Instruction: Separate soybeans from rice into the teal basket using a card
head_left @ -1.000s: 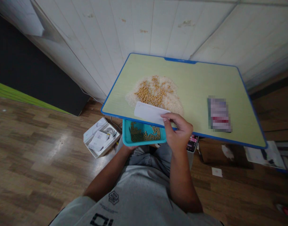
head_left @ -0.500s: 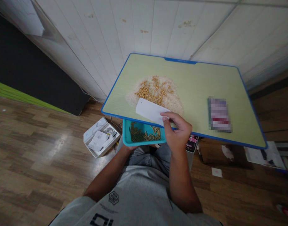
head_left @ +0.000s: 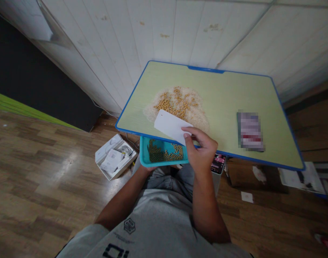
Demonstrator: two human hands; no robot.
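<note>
Between the thumb and fingers of my right hand [head_left: 203, 148] is a flat white plastic scraper [head_left: 171, 125], held at the near edge of the table [head_left: 228, 93]. Just beyond it, yellow soybeans [head_left: 165, 104] lie mixed on a heap of white rice [head_left: 197, 116]. Below the table's edge is a turquoise tray [head_left: 164, 165] with more soybeans [head_left: 173, 154] in it. My left hand [head_left: 150, 168] is under the tray's near side, supporting it; its fingers are hidden beneath.
A pixelated, phone-sized flat object [head_left: 250, 131] lies on the table's right side. On the floor to the left stands an open white box [head_left: 115, 157] with papers and a cable. A lit phone screen [head_left: 218, 163] shows below the table. A panelled wall [head_left: 153, 32] rises behind.
The scraper has tilted a little, so more of its face shows. My right hand has shifted slightly left. The heap and the tray look unchanged.
</note>
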